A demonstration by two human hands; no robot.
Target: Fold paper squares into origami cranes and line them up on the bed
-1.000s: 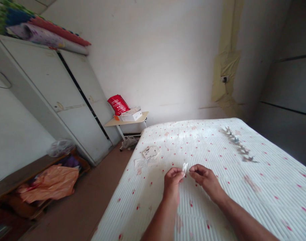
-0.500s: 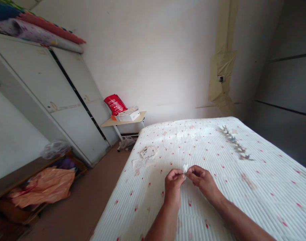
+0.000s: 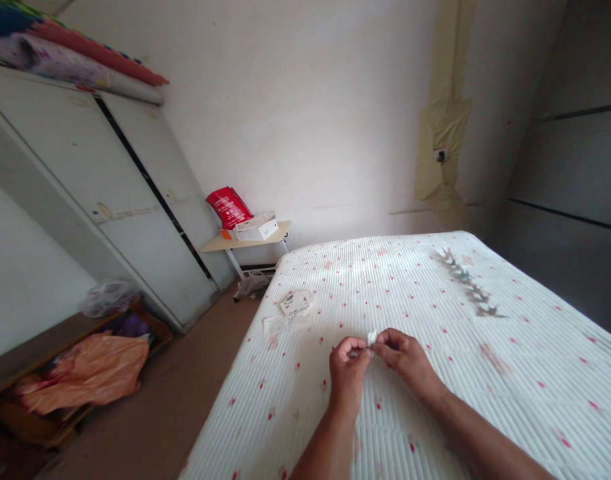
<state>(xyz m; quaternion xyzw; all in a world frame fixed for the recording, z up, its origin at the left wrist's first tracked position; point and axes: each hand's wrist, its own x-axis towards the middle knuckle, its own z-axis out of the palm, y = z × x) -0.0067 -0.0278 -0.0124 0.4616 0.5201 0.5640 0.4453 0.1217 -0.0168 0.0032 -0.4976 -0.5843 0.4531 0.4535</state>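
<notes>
A small folded piece of white paper [image 3: 372, 336] is pinched between my two hands, just above the bed. My left hand [image 3: 348, 367] closes thumb and forefinger on its lower left side. From the other side my right hand [image 3: 403, 360] grips it with the fingertips; the fingers hide part of it. Beyond my left hand, several printed paper pieces [image 3: 296, 304] lie on the bedspread. To the right stretches a row of small folded paper shapes [image 3: 468, 283], whose exact form is too small to make out.
The bed [image 3: 385, 267] has a white ribbed cover with red dots. Behind its far left corner stands a small table [image 3: 213, 245] with a red bag [image 3: 229, 207] and a white box [image 3: 258, 230]. A grey cabinet [image 3: 135, 220] and a low wooden shelf [image 3: 45, 333] with an orange bag [image 3: 90, 373] are at left.
The folded white paper has tilted slightly to the right between my fingertips. Both hands have barely moved and keep their pinch.
</notes>
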